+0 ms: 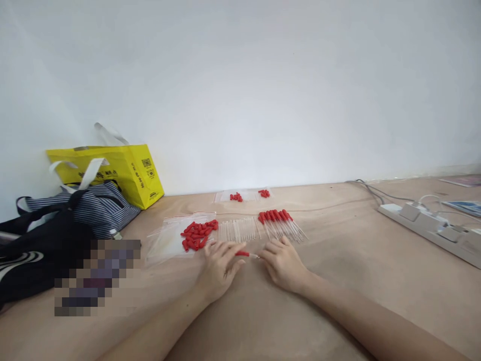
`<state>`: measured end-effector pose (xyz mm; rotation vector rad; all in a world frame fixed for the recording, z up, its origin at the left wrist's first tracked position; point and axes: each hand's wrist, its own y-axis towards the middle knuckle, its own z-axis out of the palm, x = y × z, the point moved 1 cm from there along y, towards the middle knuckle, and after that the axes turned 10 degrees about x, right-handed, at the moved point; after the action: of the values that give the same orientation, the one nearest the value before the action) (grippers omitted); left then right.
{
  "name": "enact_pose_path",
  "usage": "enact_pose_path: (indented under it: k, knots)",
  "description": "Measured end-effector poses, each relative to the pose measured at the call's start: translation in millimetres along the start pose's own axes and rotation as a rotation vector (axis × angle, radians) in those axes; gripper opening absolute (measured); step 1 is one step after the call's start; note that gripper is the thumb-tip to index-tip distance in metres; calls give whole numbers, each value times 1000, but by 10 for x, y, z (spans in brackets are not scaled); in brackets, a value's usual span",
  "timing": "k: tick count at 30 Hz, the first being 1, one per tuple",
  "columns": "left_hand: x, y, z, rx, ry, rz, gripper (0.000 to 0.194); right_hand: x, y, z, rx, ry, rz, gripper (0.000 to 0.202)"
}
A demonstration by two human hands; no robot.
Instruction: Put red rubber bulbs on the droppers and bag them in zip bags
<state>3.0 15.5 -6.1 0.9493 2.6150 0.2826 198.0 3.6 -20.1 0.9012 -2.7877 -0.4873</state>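
Note:
Between my hands is a red cap (242, 253) with a thin clear stick (253, 255) coming out of its right end. My left hand (220, 265) is closed on the red cap, and my right hand (281, 263) pinches the stick's far end. Beyond my left hand, a pile of loose red caps (197, 233) lies on a clear plastic bag (165, 235). A row of clear sticks (236, 230) lies to the right of the pile. Past my right hand, several sticks with red caps (276, 216) lie side by side, caps away from me.
Near the wall lie small red pieces (236, 197) on clear plastic. A yellow bag (145, 175), a striped bag (108, 210) and a black bag (45, 255) stand at left, beside a blurred patch. A power strip (428, 230) with cables is at right.

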Motion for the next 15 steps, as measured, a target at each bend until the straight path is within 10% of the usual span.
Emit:
enact_pose_path:
  k: [7, 15]
  knots:
    - [155, 45, 18, -133, -26, -264, 30, -406, 276, 56, -72, 159, 685, 20]
    - [167, 40, 33, -95, -12, -254, 22, -488, 583, 127, -4, 85, 811, 19]
